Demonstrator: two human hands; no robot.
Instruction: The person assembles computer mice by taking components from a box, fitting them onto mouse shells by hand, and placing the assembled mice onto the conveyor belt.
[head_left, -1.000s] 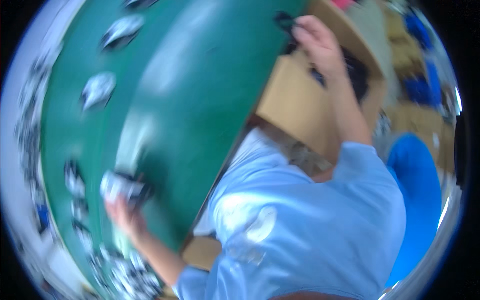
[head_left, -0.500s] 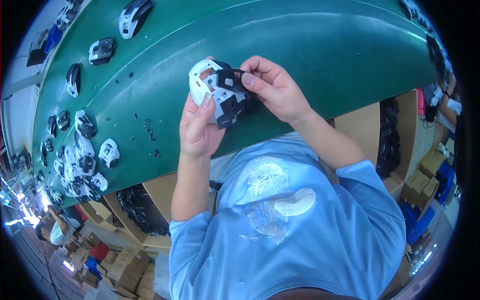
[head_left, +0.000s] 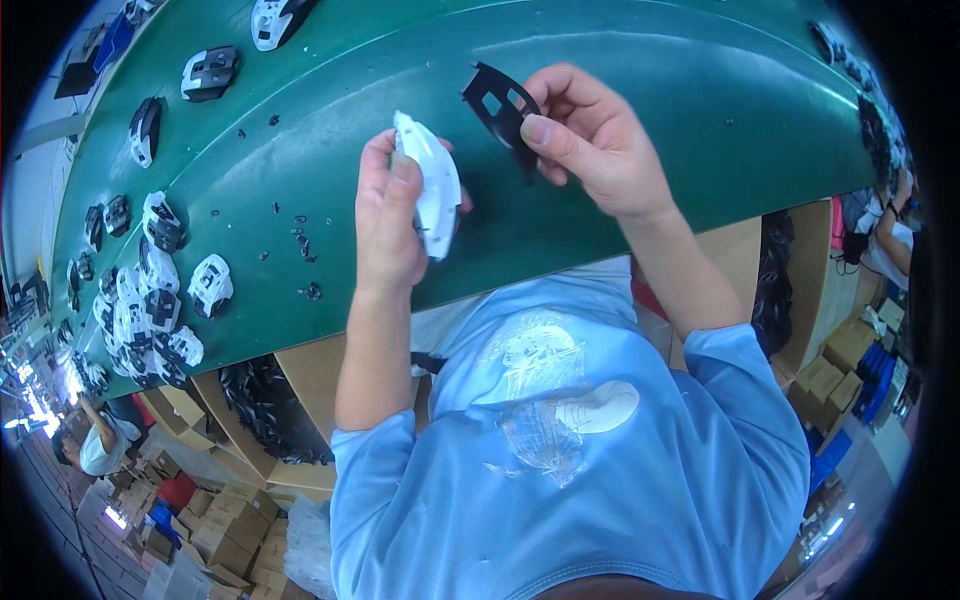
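Note:
Over the green table (head_left: 560, 210), my left hand (head_left: 388, 215) is closed round a white curved plastic shell (head_left: 435, 185), now turned so its side edge shows. My right hand (head_left: 600, 145) pinches a thin black plastic panel (head_left: 497, 112) with square cutouts, held upright and apart from the shell. What lies on the shell's hidden far side cannot be made out. Left of my left hand, several small black parts (head_left: 303, 240) are scattered on the table. A pile of white and black shells (head_left: 140, 310) lies farther left, with a single white shell (head_left: 211, 286) beside it.
Finished-looking black and white shells (head_left: 210, 73) stand spaced out along the far left. Under the table edge are cardboard boxes (head_left: 305, 390) with black parts (head_left: 265, 410) in one. Other people (head_left: 100, 440) work at the far left and at the right edge (head_left: 888, 240).
The black panel has come away from the white shell, drawn up and to the right by my right hand. My left hand has turned the shell onto its side.

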